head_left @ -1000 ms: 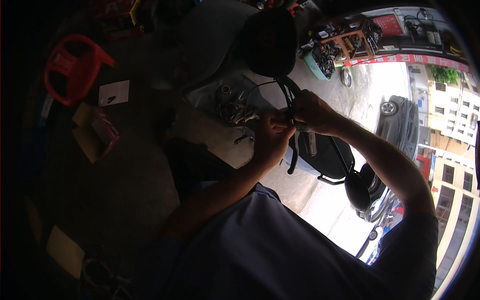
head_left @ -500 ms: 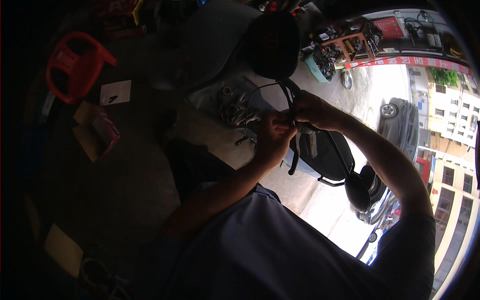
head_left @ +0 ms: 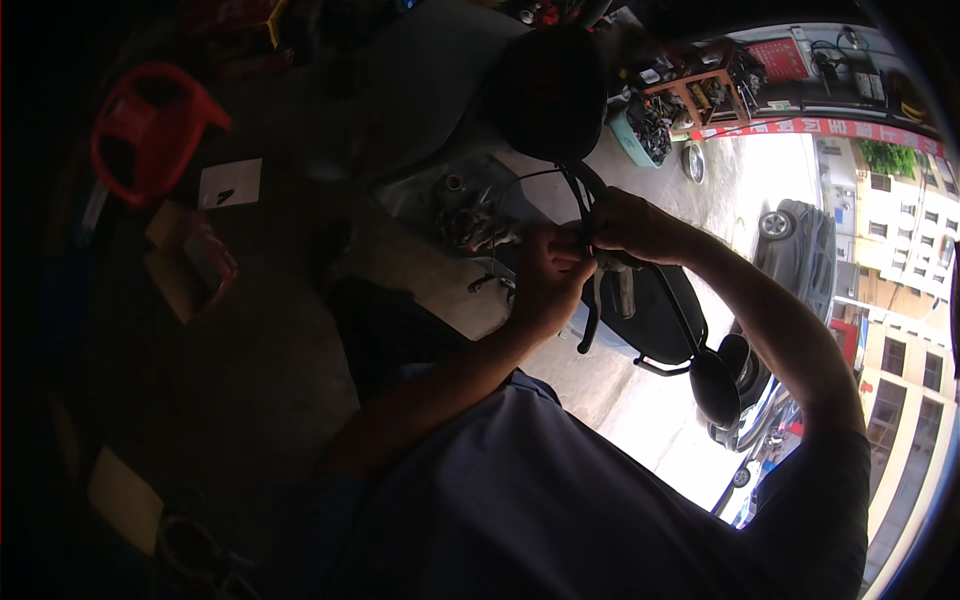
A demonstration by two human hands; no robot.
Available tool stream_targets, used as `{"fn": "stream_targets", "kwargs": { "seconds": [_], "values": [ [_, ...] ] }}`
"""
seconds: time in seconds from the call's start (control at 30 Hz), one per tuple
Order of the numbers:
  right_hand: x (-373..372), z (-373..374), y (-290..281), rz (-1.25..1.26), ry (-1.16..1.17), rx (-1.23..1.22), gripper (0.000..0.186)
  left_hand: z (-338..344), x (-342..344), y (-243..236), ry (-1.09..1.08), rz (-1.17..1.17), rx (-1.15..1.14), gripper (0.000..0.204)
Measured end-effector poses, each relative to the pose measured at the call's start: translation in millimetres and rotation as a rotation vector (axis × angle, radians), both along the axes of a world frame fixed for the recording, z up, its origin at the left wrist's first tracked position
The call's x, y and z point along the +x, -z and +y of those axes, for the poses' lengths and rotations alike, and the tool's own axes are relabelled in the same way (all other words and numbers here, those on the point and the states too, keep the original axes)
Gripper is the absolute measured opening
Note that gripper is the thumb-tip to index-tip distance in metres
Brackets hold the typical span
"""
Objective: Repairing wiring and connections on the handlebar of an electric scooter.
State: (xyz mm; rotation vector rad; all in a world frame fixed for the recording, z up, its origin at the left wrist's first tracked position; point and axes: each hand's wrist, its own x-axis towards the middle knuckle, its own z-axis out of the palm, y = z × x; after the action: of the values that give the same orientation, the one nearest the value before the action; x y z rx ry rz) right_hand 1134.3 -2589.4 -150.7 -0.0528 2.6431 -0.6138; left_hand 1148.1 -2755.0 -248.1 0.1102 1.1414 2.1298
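At the handlebar of a scooter, my left hand and my right hand meet, fingertips almost touching. The left fingers are bent in a pinch, and whatever they hold is hidden in shadow. My right hand is curled closed against the black cables; its grip is also hidden. Just below the hands are a brake lever and a handlebar grip. One round mirror stands beyond the hands, another mirror nearer on the right. The dark scooter seat lies beneath.
A grey tray with metal parts is on the floor beyond my left hand. A red plastic chair, an open cardboard box and a white sheet lie left. A teal bin stands far right; a parked car is outside.
Both hands stay at the same spot on the handlebar, with only slight finger movement. The far mirror and handlebar have shifted very slightly.
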Motion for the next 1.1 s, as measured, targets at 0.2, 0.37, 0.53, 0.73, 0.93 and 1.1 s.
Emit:
{"fn": "stream_targets", "kwargs": {
  "seconds": [0.2,0.37,0.53,0.73,0.93,1.1],
  "values": [
    [-11.7,7.0,-8.8,-0.366,0.141,-0.111,0.024,0.8,1.0,0.5,-0.009,0.062,-0.025,0.033],
    [-9.5,10.5,-5.1,-0.339,0.104,-0.164,0.023,-1.4,-1.0,-0.9,0.04,0.031,-0.042,0.035],
    [-2.1,11.8,3.8,-0.194,0.039,-0.155,0.018,-2.6,-3.0,-2.1,0.048,0.042,-0.039,0.036],
    [4.8,10.7,10.0,0.12,-0.237,-0.065,0.009,-3.2,-3.5,-4.0,0.053,0.045,-0.043,0.038],
    [5.9,7.5,7.3,0.15,-0.22,-0.035,0.006,-3.5,-3.5,-4.4,0.065,0.001,-0.028,0.036],
    [4.5,3.9,5.5,0.161,-0.304,0.008,0.007,-3.0,-3.8,-3.6,0.043,0.054,-0.028,0.041]
  ]
}}
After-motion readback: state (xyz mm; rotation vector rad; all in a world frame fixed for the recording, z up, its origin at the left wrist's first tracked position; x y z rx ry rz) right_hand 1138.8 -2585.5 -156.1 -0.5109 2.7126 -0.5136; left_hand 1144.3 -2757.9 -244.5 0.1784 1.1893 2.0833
